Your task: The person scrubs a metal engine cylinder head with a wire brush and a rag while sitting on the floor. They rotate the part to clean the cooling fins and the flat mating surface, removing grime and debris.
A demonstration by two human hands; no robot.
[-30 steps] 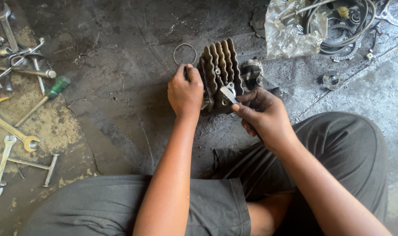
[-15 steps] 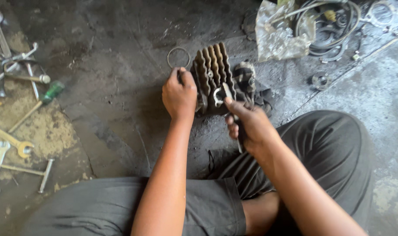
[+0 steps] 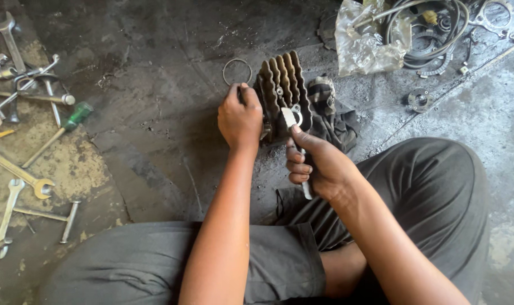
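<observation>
A finned metal engine cylinder (image 3: 284,85) stands on the dirty concrete floor in front of me. My left hand (image 3: 240,120) grips its left side and holds it steady. My right hand (image 3: 316,164) is closed around a flat open-end spanner (image 3: 293,121), whose head sits on a fitting on the cylinder's near face. The spanner's handle end pokes out below my fist. A thin metal ring (image 3: 237,71) lies on the floor just beyond my left hand. A dark rag (image 3: 336,121) is bunched against the cylinder's right side.
Several spanners (image 3: 17,169), a green-handled screwdriver (image 3: 65,125) and other hand tools lie scattered at the left. A crumpled plastic bag (image 3: 367,42), coiled cables (image 3: 437,34) and a small round metal part (image 3: 419,99) lie at the top right. My dark-trousered legs fill the bottom.
My right hand has shifted down the spanner from pinching its head to gripping its handle in a fist. My left hand has stayed on the cylinder.
</observation>
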